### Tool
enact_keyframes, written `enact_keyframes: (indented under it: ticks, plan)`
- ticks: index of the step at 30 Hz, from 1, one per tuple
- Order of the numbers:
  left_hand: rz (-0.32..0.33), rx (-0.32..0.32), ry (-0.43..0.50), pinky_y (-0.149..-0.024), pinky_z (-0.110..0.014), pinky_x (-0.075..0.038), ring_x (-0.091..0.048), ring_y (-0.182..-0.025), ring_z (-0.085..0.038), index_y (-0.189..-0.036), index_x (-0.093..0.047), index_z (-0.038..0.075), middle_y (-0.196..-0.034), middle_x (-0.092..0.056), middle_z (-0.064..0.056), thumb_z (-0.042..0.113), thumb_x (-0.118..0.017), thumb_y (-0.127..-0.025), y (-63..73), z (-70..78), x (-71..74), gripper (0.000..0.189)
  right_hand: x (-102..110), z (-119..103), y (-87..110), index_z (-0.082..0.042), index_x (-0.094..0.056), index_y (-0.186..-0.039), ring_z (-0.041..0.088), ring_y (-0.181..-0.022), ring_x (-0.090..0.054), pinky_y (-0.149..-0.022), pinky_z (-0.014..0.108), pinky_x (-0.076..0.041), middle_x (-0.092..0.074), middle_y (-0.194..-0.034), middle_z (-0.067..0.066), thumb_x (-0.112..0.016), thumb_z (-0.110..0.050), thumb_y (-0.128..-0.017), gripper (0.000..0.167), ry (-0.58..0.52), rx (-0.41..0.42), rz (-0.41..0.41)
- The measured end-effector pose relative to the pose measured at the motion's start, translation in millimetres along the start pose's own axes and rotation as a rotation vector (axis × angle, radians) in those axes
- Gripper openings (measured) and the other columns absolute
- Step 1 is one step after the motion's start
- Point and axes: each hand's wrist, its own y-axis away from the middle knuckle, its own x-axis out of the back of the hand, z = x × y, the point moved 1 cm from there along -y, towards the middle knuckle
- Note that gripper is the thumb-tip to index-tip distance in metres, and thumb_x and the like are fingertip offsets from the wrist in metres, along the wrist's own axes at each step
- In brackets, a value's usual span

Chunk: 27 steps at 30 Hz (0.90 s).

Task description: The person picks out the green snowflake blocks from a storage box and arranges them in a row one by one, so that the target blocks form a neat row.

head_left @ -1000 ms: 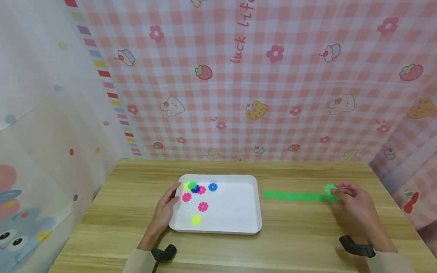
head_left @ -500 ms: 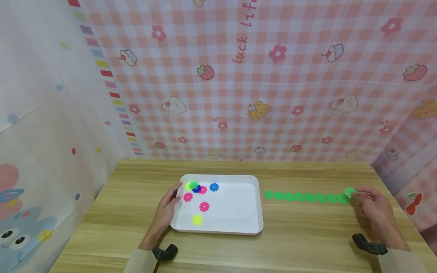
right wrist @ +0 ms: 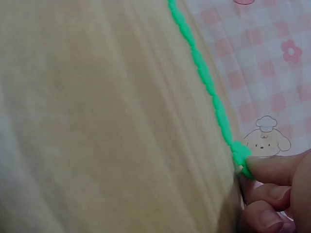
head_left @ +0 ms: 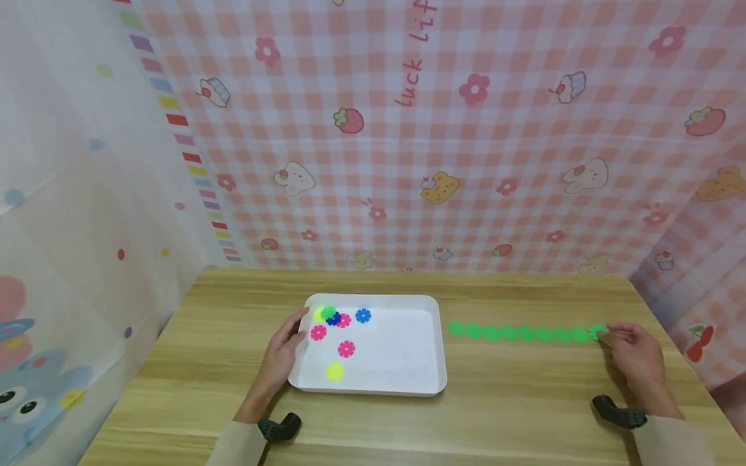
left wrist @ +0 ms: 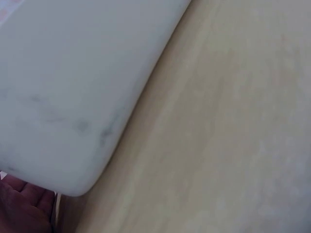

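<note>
My left hand (head_left: 280, 356) grips the left side of a white rectangular tray (head_left: 402, 391), with finger and thumb at its rim. In the left wrist view, part of the left hand (left wrist: 25, 206) shows by the tray's corner. My right hand (head_left: 638, 356) pinches a green notched plastic disc (right wrist: 241, 153) between thumb and finger. That disc stands at the right end of a row of several flat green discs (head_left: 509, 333), overlapping the last one in the head view. The row runs rightward from beside the tray.
Inside the tray lie pink discs (head_left: 346, 349), yellow discs (head_left: 335, 371), blue discs (head_left: 363, 316) and a green disc (head_left: 329, 312), mostly toward the left. The wooden table (head_left: 373, 433) ends at a pink checked cloth (head_left: 384, 162) behind and a white cloth (head_left: 70, 155) at left.
My right hand has moved right with a green disc and lowered it at the row's right end, so the row reaches farther right. The left hand and tray stay put.
</note>
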Motion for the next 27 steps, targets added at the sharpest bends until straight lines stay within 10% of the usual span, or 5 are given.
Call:
enact_keyframes:
  ticks: [27]
  plan:
    - [0.007,-0.021,0.037,-0.121,-0.045,-0.015,-0.022,-0.150,-0.026,-0.151,-0.041,0.010,-0.161,-0.029,-0.011,0.005,-0.036,-0.105,-2.3,-0.5,-1.6,0.046,0.6,-2.9,6.3,0.000,-0.058,-0.115,-0.007,-0.063,-0.046,-0.057,0.015,-0.041,-0.048,-0.068,-0.027,-0.063,-0.020,-0.094,0.030,0.093,-0.012,0.087]
